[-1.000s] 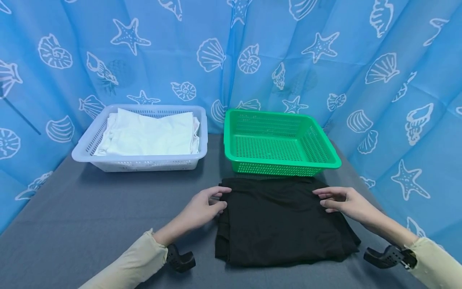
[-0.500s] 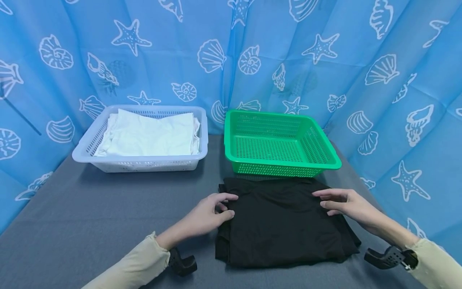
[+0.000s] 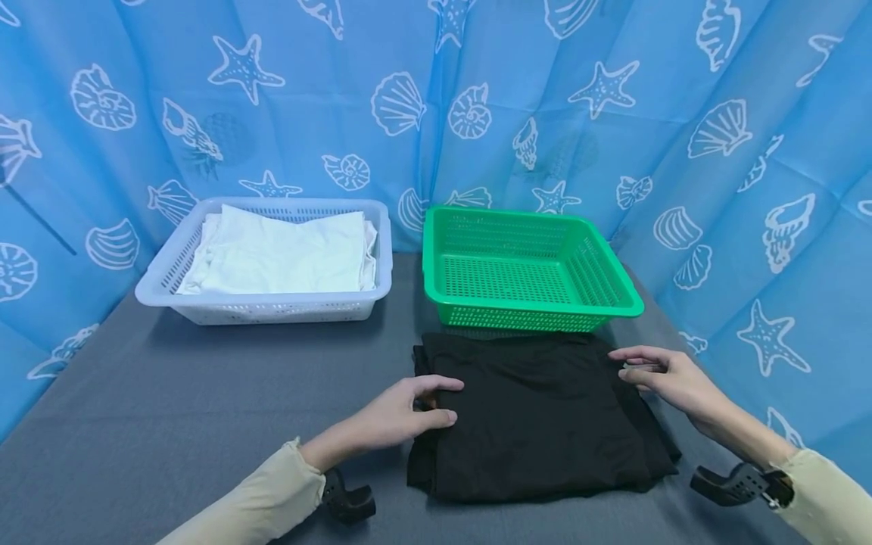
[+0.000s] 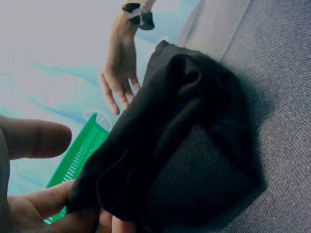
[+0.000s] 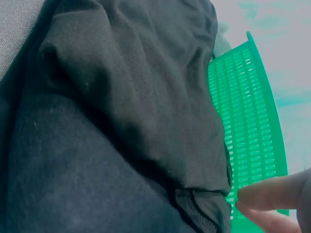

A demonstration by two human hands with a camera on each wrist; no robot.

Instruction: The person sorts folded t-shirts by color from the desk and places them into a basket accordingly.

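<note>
A folded black garment lies on the grey-covered table, its layers showing along the left and right sides. At its left edge is my left hand, thumb and forefinger spread apart over the cloth. In the left wrist view the thumb stands off the fabric, while the fingertips are at the folded edge and partly hidden by it. My right hand is over the upper right corner, its fingers loosely bent. The right wrist view shows its fingertips just beside the cloth, with nothing between them.
Behind the garment stands a green plastic basket with nothing in it. To its left is a white basket holding folded white cloth. A blue curtain with shell prints hangs behind the table.
My left hand has slid right and toward me along the garment's left side, its thumb and forefinger wider apart. My right hand has shifted slightly right. The garment has barely moved.
</note>
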